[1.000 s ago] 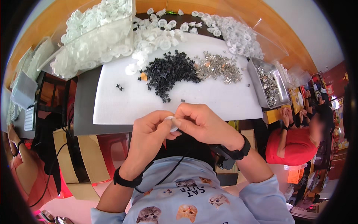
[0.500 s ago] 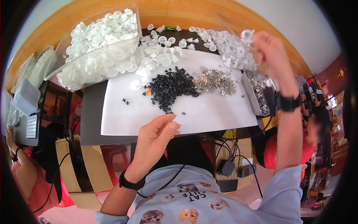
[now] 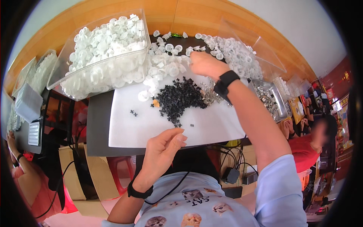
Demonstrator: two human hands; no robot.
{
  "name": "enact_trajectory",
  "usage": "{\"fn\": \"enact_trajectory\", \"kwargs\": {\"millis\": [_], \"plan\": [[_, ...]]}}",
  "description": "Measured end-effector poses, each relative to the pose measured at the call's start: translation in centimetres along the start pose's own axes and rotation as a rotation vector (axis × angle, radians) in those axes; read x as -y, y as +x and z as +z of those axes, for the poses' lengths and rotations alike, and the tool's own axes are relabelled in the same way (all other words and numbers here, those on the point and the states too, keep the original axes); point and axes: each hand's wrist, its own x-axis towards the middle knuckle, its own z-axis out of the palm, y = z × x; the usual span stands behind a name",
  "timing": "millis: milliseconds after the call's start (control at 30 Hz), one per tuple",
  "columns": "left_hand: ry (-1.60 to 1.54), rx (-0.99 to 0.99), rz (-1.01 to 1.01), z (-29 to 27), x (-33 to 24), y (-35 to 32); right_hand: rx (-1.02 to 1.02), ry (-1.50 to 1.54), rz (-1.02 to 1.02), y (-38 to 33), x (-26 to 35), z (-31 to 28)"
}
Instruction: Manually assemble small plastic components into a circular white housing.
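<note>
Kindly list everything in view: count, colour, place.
bins: several, clear, left and right
caps: many, white, in bins and loose
crosses: many, black, mid-mat
metal bits: many, silver, right of crosses
tray: one, silver, right of mat
mat: one, white, on table
tables: two, dark, under mat and left
chip: one, grey, near crosses
boxes: several, brown, below table
others: at least two, reddish clothes, left and right
left hand: one, bare, at mat's near edge
right hand: one, bare, near loose caps

own hands (image 3: 162, 149) (image 3: 208, 65): 2 | black heap (image 3: 179, 99): 1 | metal tray (image 3: 280, 99): 1 | white sheet (image 3: 134, 133): 1
</note>
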Motion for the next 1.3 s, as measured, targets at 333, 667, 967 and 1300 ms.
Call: {"fn": "enact_trajectory", "kwargs": {"millis": [333, 667, 967, 1300], "plan": [[-0.133, -0.023, 0.012, 0.0, -1.3, -0.3, -0.042, -0.181, -0.005, -0.3, 0.3, -0.3], [-0.503, -0.013, -0.084, 0.0, -2.2, 2.9, -0.179, 0.006, -0.687, -15.5, 6.1, -0.1], [-0.661, 0.026, -0.054, 0.5, -1.9, 2.4, -0.109, 0.714, -0.334, -17.5, 2.8, 1.7], [-0.691, 0.071, -0.166, 0.9, -2.4, 2.4, -0.202, 0.938, 0.142, -16.3, -5.0, 0.3]]}}
